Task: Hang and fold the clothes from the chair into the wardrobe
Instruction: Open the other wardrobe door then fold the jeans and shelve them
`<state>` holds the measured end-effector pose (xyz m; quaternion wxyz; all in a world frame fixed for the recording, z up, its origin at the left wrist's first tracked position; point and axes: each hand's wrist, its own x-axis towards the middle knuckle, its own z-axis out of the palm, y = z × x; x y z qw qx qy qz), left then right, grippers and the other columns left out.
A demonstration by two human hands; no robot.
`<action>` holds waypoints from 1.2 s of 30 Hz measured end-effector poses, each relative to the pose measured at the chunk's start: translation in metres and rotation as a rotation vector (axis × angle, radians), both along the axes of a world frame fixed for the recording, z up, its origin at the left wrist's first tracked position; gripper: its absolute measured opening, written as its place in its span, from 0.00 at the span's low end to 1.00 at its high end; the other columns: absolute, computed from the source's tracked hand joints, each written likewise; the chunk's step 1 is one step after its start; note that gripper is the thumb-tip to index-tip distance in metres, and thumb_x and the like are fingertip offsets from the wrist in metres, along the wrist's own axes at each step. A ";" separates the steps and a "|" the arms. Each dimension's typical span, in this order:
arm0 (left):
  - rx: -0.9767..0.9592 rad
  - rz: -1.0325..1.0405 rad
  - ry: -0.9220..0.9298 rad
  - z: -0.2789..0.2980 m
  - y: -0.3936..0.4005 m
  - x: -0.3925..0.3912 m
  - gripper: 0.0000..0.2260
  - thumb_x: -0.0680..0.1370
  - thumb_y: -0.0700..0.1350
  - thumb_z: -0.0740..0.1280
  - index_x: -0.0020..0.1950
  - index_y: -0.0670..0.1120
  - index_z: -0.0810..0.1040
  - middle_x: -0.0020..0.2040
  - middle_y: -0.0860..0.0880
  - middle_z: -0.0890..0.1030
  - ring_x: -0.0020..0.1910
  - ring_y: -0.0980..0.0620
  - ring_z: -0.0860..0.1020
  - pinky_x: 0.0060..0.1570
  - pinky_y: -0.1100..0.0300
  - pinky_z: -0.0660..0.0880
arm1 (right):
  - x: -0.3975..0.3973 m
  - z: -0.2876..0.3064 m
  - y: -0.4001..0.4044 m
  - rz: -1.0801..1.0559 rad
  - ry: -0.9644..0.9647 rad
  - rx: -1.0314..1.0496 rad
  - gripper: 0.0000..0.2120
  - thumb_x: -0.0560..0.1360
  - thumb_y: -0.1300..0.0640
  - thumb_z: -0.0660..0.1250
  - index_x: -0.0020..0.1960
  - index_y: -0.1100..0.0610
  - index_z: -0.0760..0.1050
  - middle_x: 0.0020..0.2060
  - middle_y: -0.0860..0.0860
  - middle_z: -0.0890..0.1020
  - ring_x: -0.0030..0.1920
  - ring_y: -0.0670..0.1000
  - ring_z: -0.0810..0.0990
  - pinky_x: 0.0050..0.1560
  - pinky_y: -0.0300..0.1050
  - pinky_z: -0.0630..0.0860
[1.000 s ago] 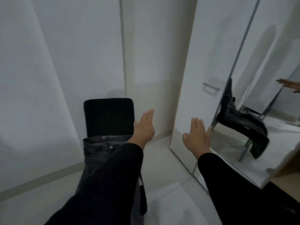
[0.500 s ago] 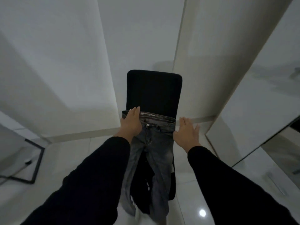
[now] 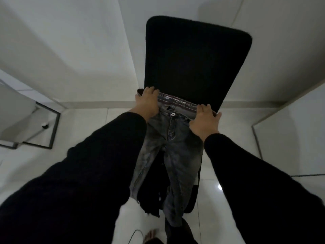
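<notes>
Head view: a pair of grey jeans [image 3: 175,152] lies along the seat of a black chair [image 3: 191,60], waistband against the foot of the backrest, legs running over the seat's front edge and hanging toward the floor. A darker garment [image 3: 151,203] shows under them near the front edge.

The left hand [image 3: 146,103] is on the waistband's left end, fingers curled over its top edge. The right hand [image 3: 204,118] is on the right end, fingers bent over the band and thumb out to the side. Whether either has closed into a firm pinch I cannot tell; the fingertips are hidden behind the band.

Denim like this should be soft and limp but fairly heavy, and not slippery or fragile. The waistband is the stiffest part, so its two ends are the right places to grip. Lifted from there, the legs would likely trail and drag on the garment beneath.

A printed strip inside the waistband carries lettering, too blurred to read with confidence.
</notes>
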<state>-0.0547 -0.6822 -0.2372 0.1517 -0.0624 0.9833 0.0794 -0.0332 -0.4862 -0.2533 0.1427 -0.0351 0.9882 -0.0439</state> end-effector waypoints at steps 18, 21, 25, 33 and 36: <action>-0.413 0.029 -0.100 -0.105 0.001 -0.074 0.37 0.73 0.43 0.66 0.76 0.46 0.48 0.66 0.43 0.67 0.67 0.43 0.64 0.67 0.29 0.49 | -0.064 -0.115 0.008 -0.013 0.108 0.186 0.27 0.70 0.57 0.69 0.66 0.59 0.65 0.55 0.58 0.76 0.59 0.61 0.73 0.66 0.74 0.55; -0.486 0.013 -0.104 -0.111 -0.004 -0.071 0.38 0.74 0.45 0.66 0.76 0.48 0.45 0.64 0.43 0.68 0.66 0.43 0.66 0.67 0.29 0.48 | -0.060 -0.115 0.014 0.040 0.064 0.252 0.30 0.71 0.55 0.69 0.69 0.56 0.61 0.58 0.58 0.74 0.61 0.61 0.71 0.66 0.73 0.55; -0.540 0.023 -0.144 -0.115 -0.014 -0.065 0.39 0.75 0.46 0.65 0.77 0.48 0.43 0.60 0.43 0.74 0.62 0.42 0.71 0.68 0.31 0.49 | -0.052 -0.117 0.017 0.025 0.120 0.254 0.18 0.75 0.64 0.59 0.65 0.61 0.67 0.50 0.60 0.78 0.55 0.62 0.74 0.67 0.67 0.58; -0.451 0.069 -0.132 -0.079 -0.027 -0.030 0.17 0.76 0.39 0.63 0.65 0.42 0.67 0.59 0.43 0.77 0.59 0.40 0.75 0.64 0.44 0.62 | -0.031 -0.077 0.024 0.003 0.118 0.212 0.10 0.74 0.62 0.59 0.53 0.60 0.75 0.49 0.58 0.79 0.54 0.60 0.75 0.64 0.58 0.62; -0.389 0.072 -0.093 -0.048 -0.037 -0.008 0.15 0.76 0.39 0.63 0.62 0.41 0.70 0.57 0.42 0.76 0.58 0.40 0.76 0.62 0.45 0.65 | -0.015 -0.043 0.023 -0.014 0.111 0.182 0.06 0.75 0.59 0.62 0.50 0.59 0.74 0.41 0.54 0.78 0.49 0.58 0.78 0.63 0.55 0.63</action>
